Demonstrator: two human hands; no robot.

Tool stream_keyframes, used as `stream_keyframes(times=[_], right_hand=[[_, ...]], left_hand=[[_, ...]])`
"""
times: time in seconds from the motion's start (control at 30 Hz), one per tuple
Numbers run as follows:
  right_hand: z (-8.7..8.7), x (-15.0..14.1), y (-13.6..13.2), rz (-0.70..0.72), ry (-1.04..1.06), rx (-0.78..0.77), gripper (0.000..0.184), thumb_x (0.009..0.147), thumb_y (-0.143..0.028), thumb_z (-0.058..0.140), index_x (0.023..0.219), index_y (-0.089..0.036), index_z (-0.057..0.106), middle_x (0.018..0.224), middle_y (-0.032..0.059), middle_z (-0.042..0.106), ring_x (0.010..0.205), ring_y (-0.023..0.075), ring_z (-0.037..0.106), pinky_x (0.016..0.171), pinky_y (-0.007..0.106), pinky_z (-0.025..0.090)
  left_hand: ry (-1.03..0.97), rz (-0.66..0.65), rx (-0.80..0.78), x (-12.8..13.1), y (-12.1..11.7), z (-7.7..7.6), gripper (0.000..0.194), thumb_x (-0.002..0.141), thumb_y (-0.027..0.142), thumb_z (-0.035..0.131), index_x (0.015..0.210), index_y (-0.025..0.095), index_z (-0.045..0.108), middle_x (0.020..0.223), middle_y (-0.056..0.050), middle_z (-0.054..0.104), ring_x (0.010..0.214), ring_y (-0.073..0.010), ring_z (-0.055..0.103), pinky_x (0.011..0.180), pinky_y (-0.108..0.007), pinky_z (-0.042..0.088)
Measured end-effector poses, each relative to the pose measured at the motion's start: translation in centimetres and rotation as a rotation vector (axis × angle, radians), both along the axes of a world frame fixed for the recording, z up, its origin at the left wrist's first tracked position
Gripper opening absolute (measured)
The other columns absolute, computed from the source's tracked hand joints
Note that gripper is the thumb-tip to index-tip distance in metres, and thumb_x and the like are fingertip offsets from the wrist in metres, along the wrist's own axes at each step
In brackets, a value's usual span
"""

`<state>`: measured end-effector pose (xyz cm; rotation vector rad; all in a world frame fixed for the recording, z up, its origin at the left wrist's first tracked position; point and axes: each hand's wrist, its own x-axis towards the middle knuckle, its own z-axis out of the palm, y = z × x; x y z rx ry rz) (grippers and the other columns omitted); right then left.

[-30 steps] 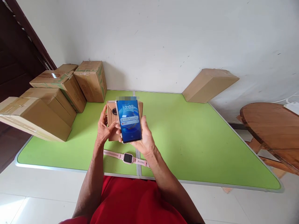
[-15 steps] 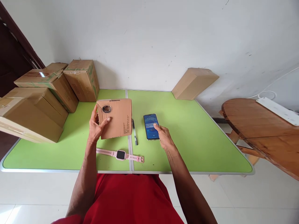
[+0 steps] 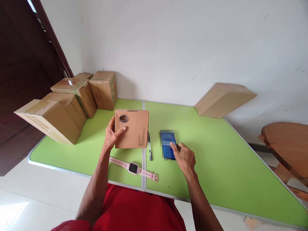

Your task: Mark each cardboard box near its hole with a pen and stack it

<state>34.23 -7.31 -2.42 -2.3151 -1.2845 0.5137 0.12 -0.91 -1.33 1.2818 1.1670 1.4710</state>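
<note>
Left hand: your left hand (image 3: pixel 111 136) holds the small box (image 3: pixel 132 137) by its left side, thumb pressed on the face towards you, fingers wrapped behind the edge and partly hidden.
Small box: raised at an angle over the left half of the table; whether its lower edge touches the surface cannot be told. A dark-ringed oval hole (image 3: pixel 124 118) sits in its upper left corner, above your thumb; small print runs near the right edge.
Right hand: your right hand (image 3: pixel 184 157) is closed around the right edge of the phone (image 3: pixel 168 148), thumb lying over the lit blue screen.
Phone: right of the small box and well apart from it, screen facing up towards you; parts are blurred, and contact with the table cannot be confirmed.
Pen: the slim pen (image 3: pixel 150 149) lies between box and phone, its far end just beside the box's right edge.
Watch: the pink watch (image 3: pixel 133 168) lies strap outstretched near your edge of the table, across the centre seam, dark face up, buckle to the right.
Table: green top (image 3: pixel 211 166), pale rim.
Left end: a group of cardboard cartons (image 3: pixel 69 107).
Far right: one plain carton (image 3: pixel 223 99) beside the white wall (image 3: pixel 156 48).
</note>
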Motion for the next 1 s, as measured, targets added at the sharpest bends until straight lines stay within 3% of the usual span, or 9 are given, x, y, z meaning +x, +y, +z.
stream_keyframes(times=[0.17,0.27,0.37,0.43,0.53,0.63,0.7,0.83,1.0], right_hand=[[1.1,0.0,-0.1,0.060,-0.158,-0.086,0.029,0.103,-0.045,0.052,0.095,-0.022,0.067,0.105,0.0224,0.075,0.094,0.0406,0.071,0.070,0.043,0.043],[2.7,-2.4,1.2,0.131,-0.191,0.027,0.040,0.104,-0.045,0.051,0.119,-0.014,0.072,0.127,0.0281,0.073,0.108,0.0425,0.074,0.078,0.049,0.055],[5.1,-8.5,3.1,0.503,0.149,0.210,0.053,0.099,-0.058,0.063,0.126,-0.014,0.073,0.126,0.0234,0.076,0.114,0.0386,0.075,0.097,0.053,0.062],[6.3,-14.0,4.4,0.770,0.467,0.240,0.073,0.097,-0.073,0.067,0.144,-0.017,0.068,0.143,0.0222,0.073,0.131,0.0381,0.073,0.105,0.053,0.063],[7.0,-21.7,6.4,0.954,0.718,0.262,0.092,0.089,-0.075,0.078,0.160,-0.022,0.055,0.164,0.0207,0.062,0.149,0.0385,0.064,0.114,0.054,0.062],[6.4,-26.4,8.7,0.931,0.826,0.334,0.095,0.078,-0.076,0.088,0.151,-0.021,0.059,0.156,0.0216,0.067,0.146,0.0411,0.065,0.119,0.058,0.059],[5.9,-27.4,10.3,0.896,0.872,0.352,0.098,0.074,-0.075,0.090,0.149,-0.020,0.058,0.149,0.0219,0.070,0.141,0.0408,0.069,0.119,0.059,0.059],[4.9,-25.6,13.4,0.860,0.874,0.361,0.104,0.073,-0.073,0.093,0.156,-0.024,0.054,0.154,0.0192,0.070,0.143,0.0386,0.068,0.122,0.056,0.058],[1.5,-23.2,15.6,0.831,0.724,0.396,0.106,0.077,-0.066,0.093,0.161,-0.021,0.048,0.155,0.0227,0.068,0.145,0.0408,0.066,0.120,0.062,0.057]], left_hand=[[0.043,0.125,0.080,-0.2,-0.8,0.4,0.103,0.078,0.066,0.093,0.160,0.017,0.057,0.144,-0.021,0.076,0.127,-0.0383,0.078,0.107,-0.052,0.066],[0.122,0.314,0.155,-0.7,-0.9,0.6,0.095,0.078,0.058,0.092,0.158,0.021,0.056,0.148,-0.019,0.073,0.131,-0.0371,0.075,0.109,-0.051,0.064],[0.228,0.575,0.201,-1.6,-0.4,0.6,0.090,0.076,0.046,0.091,0.155,0.023,0.054,0.156,-0.019,0.064,0.143,-0.0402,0.064,0.122,-0.057,0.052],[0.295,0.729,0.202,-2.1,0.3,0.3,0.087,0.077,0.042,0.088,0.153,0.022,0.051,0.154,-0.021,0.062,0.146,-0.0441,0.058,0.127,-0.065,0.042],[0.373,0.870,0.188,-2.3,1.2,-0.7,0.080,0.083,0.038,0.079,0.154,0.020,0.046,0.153,-0.025,0.057,0.148,-0.0481,0.051,0.126,-0.073,0.035],[0.439,0.884,0.182,-1.6,1.4,-2.1,0.071,0.094,0.035,0.067,0.158,0.018,0.043,0.158,-0.030,0.051,0.149,-0.0482,0.048,0.124,-0.074,0.037],[0.490,0.821,0.191,-1.0,1.1,-3.0,0.073,0.093,0.033,0.067,0.160,0.017,0.043,0.159,-0.031,0.051,0.149,-0.0479,0.049,0.123,-0.072,0.039],[0.562,0.664,0.187,-1.1,0.4,-4.2,0.086,0.083,0.030,0.078,0.161,0.017,0.046,0.157,-0.027,0.055,0.149,-0.0473,0.052,0.124,-0.069,0.044],[0.535,0.608,0.048,-5.1,1.8,-4.8,0.105,0.087,0.051,0.083,0.171,0.017,0.031,0.161,-0.030,0.046,0.155,-0.0523,0.046,0.124,-0.077,0.042]])
